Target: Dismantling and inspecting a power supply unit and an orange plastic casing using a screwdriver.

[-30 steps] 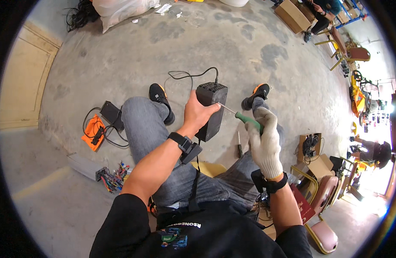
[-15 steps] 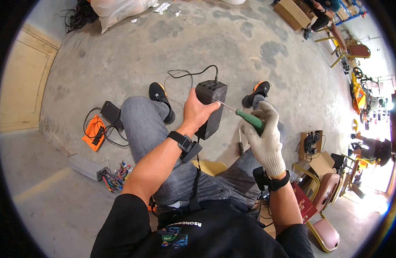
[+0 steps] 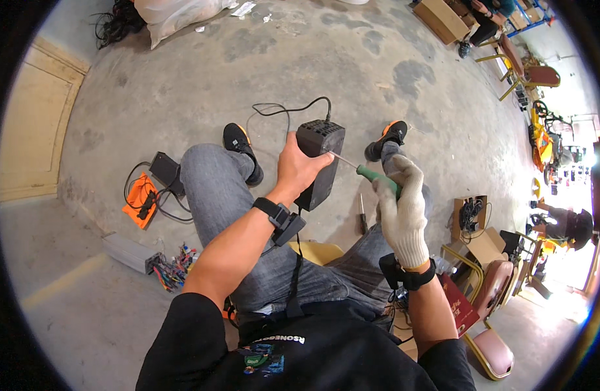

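Observation:
My bare left hand (image 3: 297, 165) grips a black boxy power adapter (image 3: 321, 176) from its left side, the thumb lying across its face. A cable (image 3: 280, 111) leaves the vented top end of the adapter and loops to the left. In my right hand (image 3: 401, 208), which wears a white knit glove, is a screwdriver (image 3: 375, 176) with a green handle. Its metal shaft points left, and the tip meets the adapter's face near my left thumb. The gloved fingers wrap round the handle and hide part of it.
Another screwdriver (image 3: 362, 215) lies on the floor between my legs. To the left are a second black adapter (image 3: 164, 169), an orange piece (image 3: 140, 201) and a silver power supply (image 3: 132, 253) with coloured wires. Chairs (image 3: 494, 352) and a carton (image 3: 471, 218) stand at the right.
My right hand has turned on the screwdriver handle, its fingers now closer together and covering more of it. The adapter and my left hand have stayed almost in place.

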Available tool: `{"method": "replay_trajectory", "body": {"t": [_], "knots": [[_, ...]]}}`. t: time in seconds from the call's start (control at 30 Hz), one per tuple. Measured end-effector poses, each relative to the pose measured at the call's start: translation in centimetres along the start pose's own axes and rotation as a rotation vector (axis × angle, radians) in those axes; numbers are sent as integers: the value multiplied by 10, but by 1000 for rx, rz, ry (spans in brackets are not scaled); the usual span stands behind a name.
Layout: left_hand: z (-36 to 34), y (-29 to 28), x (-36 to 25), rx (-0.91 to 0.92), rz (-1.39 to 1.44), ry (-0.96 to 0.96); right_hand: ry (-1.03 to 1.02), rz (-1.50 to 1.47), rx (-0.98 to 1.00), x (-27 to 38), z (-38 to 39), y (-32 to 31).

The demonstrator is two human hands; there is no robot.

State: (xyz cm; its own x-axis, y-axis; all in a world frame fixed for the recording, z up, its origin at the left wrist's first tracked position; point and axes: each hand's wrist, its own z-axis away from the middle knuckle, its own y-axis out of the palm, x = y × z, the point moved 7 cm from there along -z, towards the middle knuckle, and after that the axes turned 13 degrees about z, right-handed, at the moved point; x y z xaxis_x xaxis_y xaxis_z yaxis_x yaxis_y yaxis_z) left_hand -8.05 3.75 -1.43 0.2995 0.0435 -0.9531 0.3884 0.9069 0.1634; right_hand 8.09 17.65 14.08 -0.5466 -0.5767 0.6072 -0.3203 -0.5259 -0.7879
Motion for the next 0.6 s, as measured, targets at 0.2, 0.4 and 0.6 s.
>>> {"method": "replay_trajectory", "body": {"t": [0.2,0.4,0.6], "knots": [[0,-1,-1,-4,-11,5,-169,74,-47,12,0,-2],[1,0,-5,3,-45,12,179,-4,75,-7,-1,2],[1,-1,-7,-24,-46,7,-227,158,-64,23,2,-3]]}}
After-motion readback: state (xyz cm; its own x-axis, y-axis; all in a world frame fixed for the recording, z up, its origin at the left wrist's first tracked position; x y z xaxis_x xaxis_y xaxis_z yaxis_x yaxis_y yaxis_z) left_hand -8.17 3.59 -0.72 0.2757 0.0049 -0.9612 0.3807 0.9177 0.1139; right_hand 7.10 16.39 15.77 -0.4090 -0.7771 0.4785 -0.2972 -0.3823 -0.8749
